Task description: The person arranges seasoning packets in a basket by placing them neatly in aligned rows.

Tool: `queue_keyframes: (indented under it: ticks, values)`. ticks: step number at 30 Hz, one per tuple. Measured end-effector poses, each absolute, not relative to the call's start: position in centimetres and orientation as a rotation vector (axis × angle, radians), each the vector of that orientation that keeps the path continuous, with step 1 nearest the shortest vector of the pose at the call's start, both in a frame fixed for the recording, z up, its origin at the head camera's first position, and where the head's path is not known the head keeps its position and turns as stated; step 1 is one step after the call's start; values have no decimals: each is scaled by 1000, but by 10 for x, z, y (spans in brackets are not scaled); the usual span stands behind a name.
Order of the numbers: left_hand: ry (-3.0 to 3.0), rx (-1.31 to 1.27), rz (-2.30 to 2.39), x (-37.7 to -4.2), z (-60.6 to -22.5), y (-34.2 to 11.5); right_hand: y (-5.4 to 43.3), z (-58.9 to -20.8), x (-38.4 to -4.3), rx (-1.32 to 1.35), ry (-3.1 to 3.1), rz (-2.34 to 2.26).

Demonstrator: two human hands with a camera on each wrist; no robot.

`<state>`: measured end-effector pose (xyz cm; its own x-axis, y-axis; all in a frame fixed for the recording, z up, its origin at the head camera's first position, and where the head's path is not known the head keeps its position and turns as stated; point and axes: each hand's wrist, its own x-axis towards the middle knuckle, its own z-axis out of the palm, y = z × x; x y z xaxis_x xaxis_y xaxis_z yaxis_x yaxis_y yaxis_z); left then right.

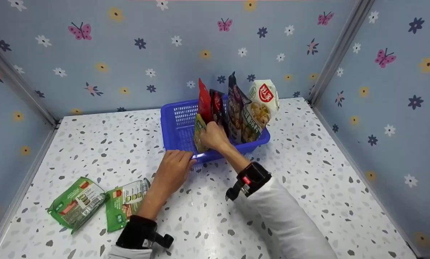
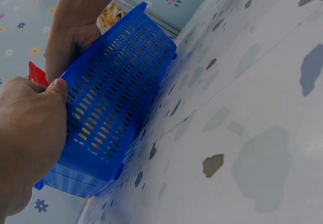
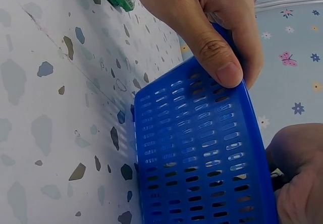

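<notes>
One blue basket (image 1: 169,126) at both hands (image 1: 174,167) (image 1: 215,137), yellow packet (image 1: 198,135) against the right.

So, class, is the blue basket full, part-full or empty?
The blue basket is part-full: packets stand in its middle and right, while its left end shows bare floor.

Gap at basket (image 1: 167,126) left, packets (image 1: 234,113) crowding right

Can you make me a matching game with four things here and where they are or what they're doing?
1. left hand
2. right hand
3. green packets
4. red packet

A. lying on the table
B. standing in the blue basket
C. reaching into the basket
D. gripping the basket's rim

Pairs: 1-D, 2-C, 3-A, 4-B
</notes>
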<state>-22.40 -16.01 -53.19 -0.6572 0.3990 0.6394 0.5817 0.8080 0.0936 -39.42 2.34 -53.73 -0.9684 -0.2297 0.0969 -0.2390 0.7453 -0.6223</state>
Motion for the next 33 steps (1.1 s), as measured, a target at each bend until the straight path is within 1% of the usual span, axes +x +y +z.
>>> queue_keyframes:
  ticks: [1, 8, 13, 14, 15, 18, 20, 21, 22, 25, 27, 32, 33]
  values:
    - [-2361, -722, -385, -224, -532, -160, 23, -533, -389, 391, -2907, 1057]
    - [-2382, -722, -393, -224, -533, -161, 18, -467, -330, 369, -2947, 1140]
    - [-2391, -720, -384, -224, -533, -162, 16, -459, -322, 373, -2949, 1106]
    - [-2393, -721, -383, -224, -533, -162, 16, -459, -322, 378, -2949, 1104]
    - [-2397, -721, -384, -224, -533, -162, 17, -471, -332, 393, -2938, 1108]
    - [-2395, -722, -381, -225, -532, -162, 17, -472, -338, 387, -2976, 1088]
    - [-2386, -721, -379, -225, -532, -162, 18, -497, -359, 391, -2979, 1038]
    - [-2380, -720, -377, -225, -532, -162, 18, -498, -360, 381, -2996, 1009]
    - [-2374, -720, -373, -225, -532, -162, 16, -486, -352, 357, -3025, 976]
    - [-2361, -722, -369, -225, -532, -162, 16, -494, -358, 334, -3038, 923]
    - [-2358, -726, -368, -225, -531, -161, 14, -487, -353, 326, -3051, 873]
    - [-2368, -730, -371, -224, -530, -160, 17, -533, -389, 381, -2991, 781]
    - [-2372, -728, -372, -224, -530, -160, 19, -537, -393, 391, -3001, 784]
